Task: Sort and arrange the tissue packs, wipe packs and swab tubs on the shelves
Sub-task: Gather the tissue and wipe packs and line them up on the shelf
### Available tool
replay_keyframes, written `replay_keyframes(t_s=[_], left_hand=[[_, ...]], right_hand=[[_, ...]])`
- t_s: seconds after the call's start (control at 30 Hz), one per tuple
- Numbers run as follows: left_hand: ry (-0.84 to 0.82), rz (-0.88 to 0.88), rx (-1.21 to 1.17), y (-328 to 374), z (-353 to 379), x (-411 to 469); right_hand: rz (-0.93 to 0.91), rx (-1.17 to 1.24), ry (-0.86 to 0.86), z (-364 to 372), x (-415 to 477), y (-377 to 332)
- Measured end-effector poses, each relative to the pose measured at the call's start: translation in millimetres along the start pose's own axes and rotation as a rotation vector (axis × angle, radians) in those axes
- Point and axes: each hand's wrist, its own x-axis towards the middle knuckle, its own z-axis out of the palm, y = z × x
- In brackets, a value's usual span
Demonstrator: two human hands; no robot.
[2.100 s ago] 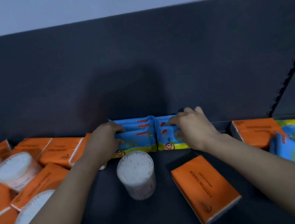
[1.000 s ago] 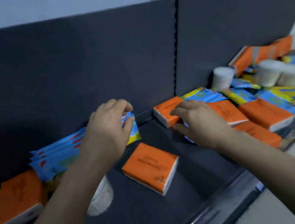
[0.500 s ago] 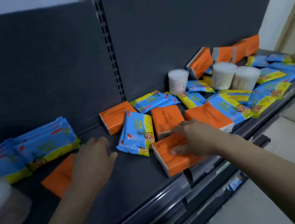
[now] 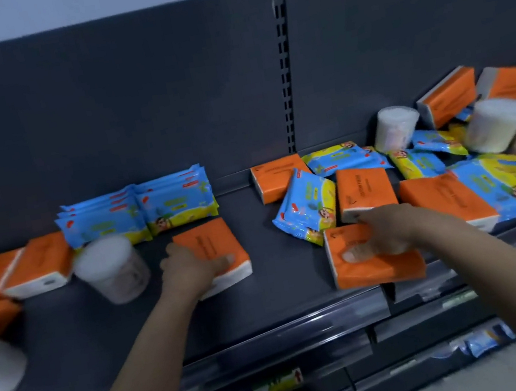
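A tissue pack (image 4: 210, 242) is gripped under the left hand (image 4: 194, 269), a second pack (image 4: 381, 268) under the right hand (image 4: 386, 233), likely for stacking leftward.

One view on record, from a camera worn on the person's head. It stands in front of the shelf (image 4: 281, 280), above deck level, facing forward and down onto the deck and the dark back panel (image 4: 133, 113). Range is close: both forearms enter at the lower edge, the left hand (image 4: 190, 269) holding one orange tissue pack (image 4: 216, 241) and the right hand (image 4: 385, 232) a second orange tissue pack (image 4: 381, 268) at mid-frame. Frame tilted: the shelf's front edge climbs rightward; the slotted upright (image 4: 287, 71) sits right of centre
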Motion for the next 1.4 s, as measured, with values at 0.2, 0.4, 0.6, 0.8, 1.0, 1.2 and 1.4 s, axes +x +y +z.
replay_keyframes(t_s=[0.2,0.4,0.6,0.8,1.0,1.2,1.4], left_hand=[[-0.204,0.163,-0.22,18.3,-11.6,-2.5],[-0.455,0.466,-0.387,78.6,-9.6,-35.1],[-0.638,0.565,-0.431,135.1,32.5,-63.1],[-0.776,0.612,-0.441,197.0,108.2,-103.7],[-0.779,0.689,-0.385,274.7,203.3,-158.9],[-0.772,0.703,-0.343,341.2,281.6,-202.8],[-0.653,0.735,-0.305,401.0,330.7,-200.3]], right_hand=[[0.064,0.121,0.084,-3.3,-5.8,-1.1],[0.027,0.711,0.269,-9.3,-30.8,24.7],[0.057,1.247,0.356,-12.1,-55.0,85.4],[0.08,1.376,0.529,-16.1,-78.4,179.0],[0.039,1.389,0.592,-33.0,-100.2,296.9],[0.071,1.323,0.647,-59.0,-111.8,408.1],[0.107,1.239,0.756,-85.6,-94.6,472.5]])
